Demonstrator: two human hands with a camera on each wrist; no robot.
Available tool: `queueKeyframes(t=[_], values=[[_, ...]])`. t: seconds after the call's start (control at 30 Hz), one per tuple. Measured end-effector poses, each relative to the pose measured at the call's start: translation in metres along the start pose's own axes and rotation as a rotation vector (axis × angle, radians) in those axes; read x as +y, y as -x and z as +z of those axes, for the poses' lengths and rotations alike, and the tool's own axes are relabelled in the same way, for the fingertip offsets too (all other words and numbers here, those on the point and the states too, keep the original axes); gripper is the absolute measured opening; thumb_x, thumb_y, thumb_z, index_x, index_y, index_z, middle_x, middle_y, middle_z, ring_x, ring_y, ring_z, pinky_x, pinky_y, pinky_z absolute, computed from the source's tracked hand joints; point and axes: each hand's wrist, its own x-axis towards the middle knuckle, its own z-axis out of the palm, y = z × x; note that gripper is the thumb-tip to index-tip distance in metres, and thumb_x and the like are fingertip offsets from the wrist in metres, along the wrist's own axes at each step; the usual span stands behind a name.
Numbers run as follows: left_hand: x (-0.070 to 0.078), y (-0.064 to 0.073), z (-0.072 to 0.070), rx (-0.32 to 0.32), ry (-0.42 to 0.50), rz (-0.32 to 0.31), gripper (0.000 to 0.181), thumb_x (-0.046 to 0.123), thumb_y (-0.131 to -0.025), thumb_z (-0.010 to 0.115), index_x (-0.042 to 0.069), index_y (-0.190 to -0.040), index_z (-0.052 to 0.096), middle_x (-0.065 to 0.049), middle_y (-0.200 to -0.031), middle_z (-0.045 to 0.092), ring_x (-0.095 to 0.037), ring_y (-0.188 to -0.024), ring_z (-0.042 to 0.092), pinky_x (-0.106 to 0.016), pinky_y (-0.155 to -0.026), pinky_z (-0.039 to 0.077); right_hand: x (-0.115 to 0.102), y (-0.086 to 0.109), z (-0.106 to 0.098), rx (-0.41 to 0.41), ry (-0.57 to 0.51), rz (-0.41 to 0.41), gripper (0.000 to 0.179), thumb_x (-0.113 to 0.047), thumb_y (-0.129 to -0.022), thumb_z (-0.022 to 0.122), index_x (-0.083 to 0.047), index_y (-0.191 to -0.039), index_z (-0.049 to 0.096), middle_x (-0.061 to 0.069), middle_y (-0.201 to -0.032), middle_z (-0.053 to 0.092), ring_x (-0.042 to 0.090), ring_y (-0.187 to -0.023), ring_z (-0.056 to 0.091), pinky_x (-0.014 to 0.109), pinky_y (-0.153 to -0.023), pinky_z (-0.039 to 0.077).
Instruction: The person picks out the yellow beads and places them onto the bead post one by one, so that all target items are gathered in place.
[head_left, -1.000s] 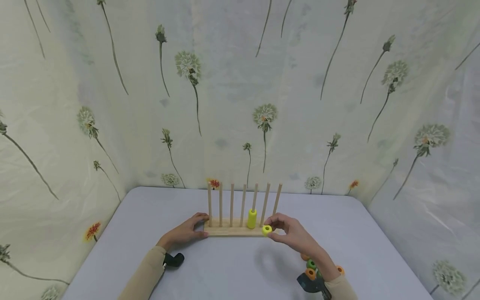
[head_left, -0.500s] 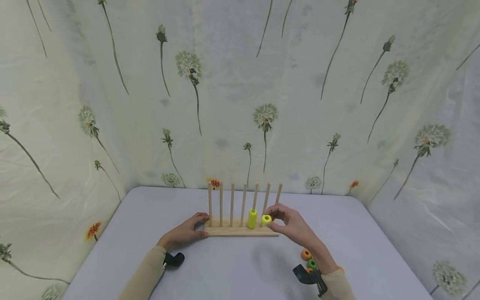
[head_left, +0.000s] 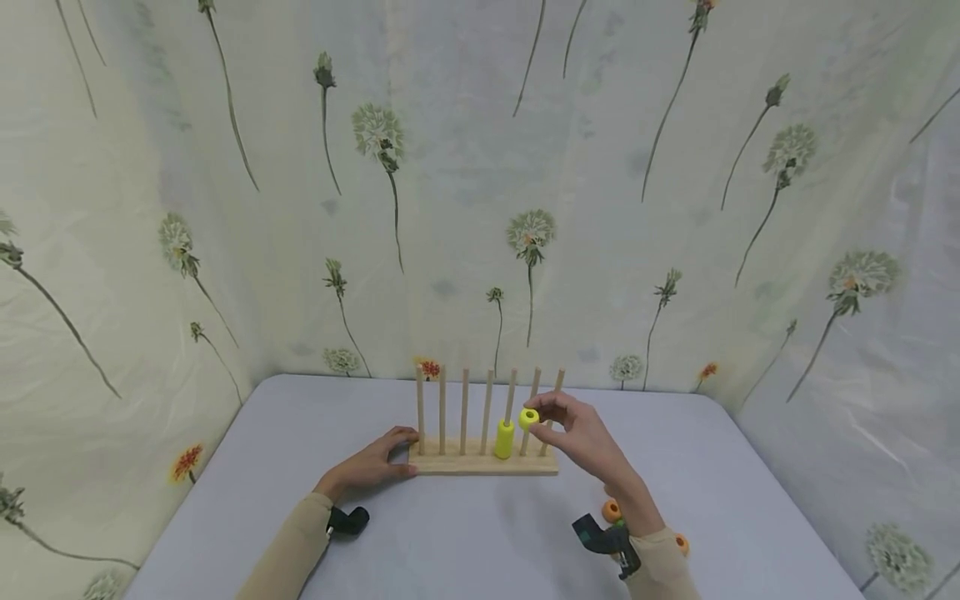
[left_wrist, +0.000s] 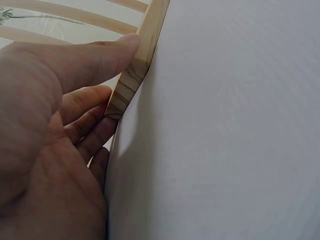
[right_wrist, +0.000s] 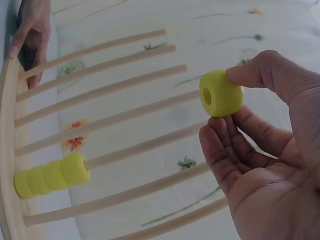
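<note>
A wooden peg rack (head_left: pixel 480 467) with a row of upright pegs stands on the table. Its left end is held by my left hand (head_left: pixel 367 462), thumb on the front edge and fingers behind, as the left wrist view shows. My right hand (head_left: pixel 583 429) pinches a yellow bead (right_wrist: pixel 223 94) between thumb and fingertips. That bead is in the air in front of the pegs on the right, its hole visible. Just left of it, a stack of several yellow beads (head_left: pixel 505 440) sits at the bottom of the third peg from the right.
Loose orange beads (head_left: pixel 612 510) and part of a green bead (head_left: pixel 619 522) lie under my right forearm, partly hidden. Another orange bead (head_left: pixel 682 543) is to the right of the sleeve. Behind the table (head_left: pixel 450 542) hangs a flower-printed curtain (head_left: pixel 450 167).
My right hand has risen with the yellow bead from the rack's front edge to a level about the top of the bead stack. The left hand stays at the rack's end.
</note>
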Motion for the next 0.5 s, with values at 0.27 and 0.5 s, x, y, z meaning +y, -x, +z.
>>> queueKeyframes(t=[0.27,0.5], values=[[0.0,0.0,0.001,0.0,-0.014,0.007,0.065,0.033,-0.088,0.07,0.009,-0.143,0.044,-0.012,-0.153,0.031,-0.038,-0.144,0.023,-0.06,-0.114,0.022,-0.008,-0.013,0.0,0.085,-0.024,-0.018,0.031,-0.023,-0.088,0.071,-0.012,-0.116,0.062,0.005,-0.116,0.064,0.016,-0.105,0.061,0.02,-0.088,0.051],[0.001,0.0,0.001,0.005,-0.018,0.002,0.066,0.034,-0.088,0.07,0.009,-0.143,0.044,-0.013,-0.153,0.031,-0.039,-0.144,0.024,-0.06,-0.114,0.023,-0.016,-0.02,0.003,0.176,-0.062,-0.03,0.031,-0.023,-0.087,0.072,-0.012,-0.115,0.064,0.005,-0.116,0.062,0.019,-0.106,0.06,0.024,-0.092,0.051]])
